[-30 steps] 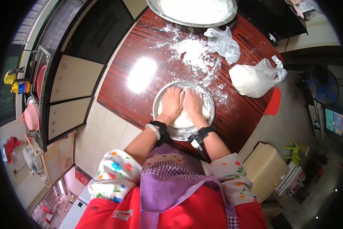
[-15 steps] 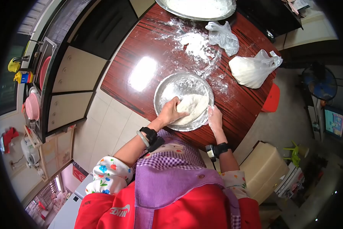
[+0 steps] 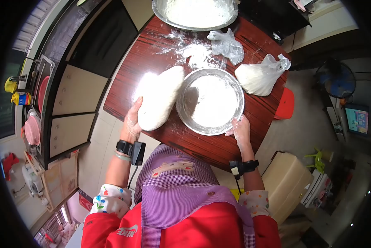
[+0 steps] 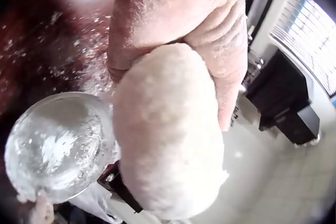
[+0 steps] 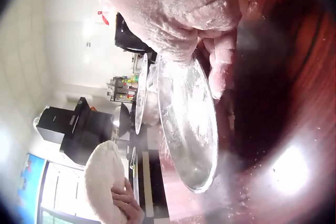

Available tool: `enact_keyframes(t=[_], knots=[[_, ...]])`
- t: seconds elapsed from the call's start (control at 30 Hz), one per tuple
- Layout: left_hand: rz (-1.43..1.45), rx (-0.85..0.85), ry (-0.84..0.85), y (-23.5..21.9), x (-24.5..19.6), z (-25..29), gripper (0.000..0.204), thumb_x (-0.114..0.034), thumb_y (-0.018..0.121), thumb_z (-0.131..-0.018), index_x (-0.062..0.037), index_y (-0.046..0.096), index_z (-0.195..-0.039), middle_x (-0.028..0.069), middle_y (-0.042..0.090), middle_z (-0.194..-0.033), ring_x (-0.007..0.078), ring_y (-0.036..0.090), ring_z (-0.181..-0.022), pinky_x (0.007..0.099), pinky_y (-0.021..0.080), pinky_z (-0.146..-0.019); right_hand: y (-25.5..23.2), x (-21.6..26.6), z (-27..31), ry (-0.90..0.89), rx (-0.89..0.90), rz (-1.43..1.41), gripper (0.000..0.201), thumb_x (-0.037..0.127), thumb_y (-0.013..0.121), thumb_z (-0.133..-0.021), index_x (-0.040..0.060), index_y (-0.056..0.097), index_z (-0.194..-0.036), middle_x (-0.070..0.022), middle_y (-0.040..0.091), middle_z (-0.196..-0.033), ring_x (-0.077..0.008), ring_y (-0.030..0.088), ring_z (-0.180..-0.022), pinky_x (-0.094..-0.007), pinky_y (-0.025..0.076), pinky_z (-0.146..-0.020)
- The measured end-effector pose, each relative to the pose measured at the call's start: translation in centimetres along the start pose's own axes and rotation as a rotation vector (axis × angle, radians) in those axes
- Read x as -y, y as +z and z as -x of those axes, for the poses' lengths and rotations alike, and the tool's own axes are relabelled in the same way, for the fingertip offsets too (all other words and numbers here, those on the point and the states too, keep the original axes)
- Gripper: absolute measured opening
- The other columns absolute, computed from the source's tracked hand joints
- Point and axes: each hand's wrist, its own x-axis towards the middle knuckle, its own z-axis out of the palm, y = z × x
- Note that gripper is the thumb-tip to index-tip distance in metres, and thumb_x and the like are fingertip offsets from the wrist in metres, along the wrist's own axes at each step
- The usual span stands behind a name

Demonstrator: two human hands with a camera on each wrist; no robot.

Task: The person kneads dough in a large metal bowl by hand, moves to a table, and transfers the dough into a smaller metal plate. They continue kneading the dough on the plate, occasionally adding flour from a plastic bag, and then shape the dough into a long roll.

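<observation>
A long pale lump of dough [image 3: 158, 97] is lifted over the dark red table [image 3: 193, 145], just left of a round metal bowl [image 3: 210, 101] dusted with flour inside. My left hand [image 3: 131, 122] grips the dough's near end, thumb up along its side. In the left wrist view the dough [image 4: 168, 134] hangs from my floury left hand [image 4: 178, 19], with the bowl [image 4: 55, 145] below it. My right hand [image 3: 240, 130] holds the bowl's near right rim. The right wrist view shows my right hand [image 5: 181, 14] with fingers curled over the bowl's edge [image 5: 189, 124], and the dough [image 5: 102, 182] beyond it.
A big metal tray of flour [image 3: 193, 14] sits at the table's far edge. Spilled flour [image 3: 195, 53], a crumpled plastic bag [image 3: 226, 44] and a filled white bag [image 3: 257, 76] lie behind the bowl. A red stool [image 3: 285, 103] and beige box [image 3: 286, 182] stand right; cabinets left.
My left hand has lifted the dough out of the bowl and swung it left over the table. My right hand has moved onto the bowl's rim.
</observation>
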Motion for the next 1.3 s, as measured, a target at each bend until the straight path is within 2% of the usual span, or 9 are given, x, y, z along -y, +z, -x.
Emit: enact_keyframes(t=[0.07, 0.17, 0.3, 0.43, 0.5, 0.83, 0.97, 1.03, 1.3], knots=[[0.262, -0.122, -0.052, 1.1, 1.0, 0.2, 0.054, -0.043, 0.046, -0.094, -0.0010, 0.045, -0.128, 0.0163, 0.058, -0.115, 0.0280, 0.060, -0.100, 0.0396, 0.052, -0.086, 0.4, -0.3, 0.0, -0.063, -0.036, -0.050, 0.023, 0.001, 0.042, -0.090, -0.0091, 0.047, -0.110, -0.0163, 0.061, -0.086, -0.0179, 0.060, -0.049, -0.0277, 0.055, -0.041], [1.027, 0.500, -0.365, -3.2, 5.9, -2.3, 0.051, -0.038, 0.052, -0.092, -0.0036, 0.045, -0.128, 0.0172, 0.053, -0.124, 0.0334, 0.053, -0.114, 0.0442, 0.054, -0.081, 1.1, 0.7, 0.2, -0.125, -0.062, -0.111, 0.025, 0.001, 0.044, -0.091, -0.0083, 0.046, -0.113, -0.0155, 0.060, -0.092, -0.0188, 0.063, -0.060, -0.0289, 0.057, -0.044], [0.527, 0.151, -0.177, 1.3, 6.1, -1.0, 0.051, -0.039, 0.055, -0.089, -0.0071, 0.046, -0.129, 0.0166, 0.049, -0.129, 0.0374, 0.049, -0.117, 0.0464, 0.052, -0.085, 2.0, 0.4, -0.5, -0.208, -0.153, -0.077, 0.021, 0.000, 0.046, -0.089, -0.0065, 0.046, -0.109, -0.0175, 0.060, -0.092, -0.0222, 0.064, -0.063, -0.0314, 0.058, -0.046], [0.617, 0.320, -0.121, -3.3, 6.2, -2.1, 0.058, -0.036, 0.063, -0.085, -0.0082, 0.045, -0.132, 0.0159, 0.048, -0.133, 0.0366, 0.054, -0.112, 0.0522, 0.046, -0.095, 2.1, 3.1, 0.0, -0.193, -0.251, 0.124, 0.033, 0.001, 0.049, -0.087, -0.0059, 0.039, -0.118, -0.0236, 0.061, -0.087, -0.0306, 0.067, -0.069, -0.0377, 0.059, -0.055], [0.594, 0.015, -0.117, -5.1, 6.0, -2.4, 0.056, -0.028, 0.065, -0.085, -0.0069, 0.044, -0.132, 0.0149, 0.053, -0.127, 0.0308, 0.056, -0.110, 0.0446, 0.048, -0.095, 2.0, 3.6, -0.2, -0.210, -0.359, 0.221, 0.043, 0.002, 0.049, -0.088, -0.0046, 0.035, -0.128, -0.0274, 0.062, -0.093, -0.0354, 0.066, -0.075, -0.0409, 0.057, -0.061], [0.061, -0.171, -0.046, -2.5, 5.3, -3.0, 0.044, -0.025, 0.052, -0.094, -0.0021, 0.045, -0.130, 0.0097, 0.058, -0.119, 0.0180, 0.061, -0.100, 0.0307, 0.052, -0.087, 1.0, 8.4, -1.6, -0.387, -0.482, 0.462, 0.049, 0.000, 0.048, -0.087, -0.0034, 0.033, -0.135, -0.0295, 0.060, -0.104, -0.0403, 0.062, -0.093, -0.0434, 0.051, -0.077], [0.362, -0.026, -0.133, -0.5, 5.5, -3.3, 0.049, -0.028, 0.051, -0.095, -0.0036, 0.039, -0.135, 0.0107, 0.054, -0.126, 0.0189, 0.058, -0.106, 0.0320, 0.050, -0.091, -1.2, 10.3, -3.8, -0.716, -0.452, 0.575, 0.061, -0.013, 0.050, -0.077, -0.0008, 0.037, -0.135, -0.0250, 0.053, -0.123, -0.0378, 0.054, -0.111, -0.0412, 0.047, -0.088], [0.372, -0.005, -0.175, -3.2, 6.0, -4.1, 0.050, -0.028, 0.051, -0.095, -0.0034, 0.037, -0.136, 0.0111, 0.053, -0.128, 0.0195, 0.057, -0.108, 0.0323, 0.049, -0.093, -2.0, 13.3, -4.5, -1.182, -0.388, 0.783, 0.067, -0.016, 0.053, -0.070, 0.0010, 0.042, -0.133, -0.0218, 0.055, -0.123, -0.0371, 0.055, -0.110, -0.0404, 0.048, -0.088], [0.278, -0.066, -0.107, -2.8, 4.8, -0.6, 0.051, -0.027, 0.051, -0.095, -0.0034, 0.036, -0.137, 0.0122, 0.052, -0.129, 0.0212, 0.056, -0.112, 0.0339, 0.047, -0.096, -1.7, 15.7, -8.0, -1.320, -0.329, 0.885, 0.065, -0.016, 0.056, -0.066, 0.0047, 0.052, -0.127, -0.0162, 0.057, -0.123, -0.0325, 0.059, -0.106, -0.0388, 0.050, -0.084]])
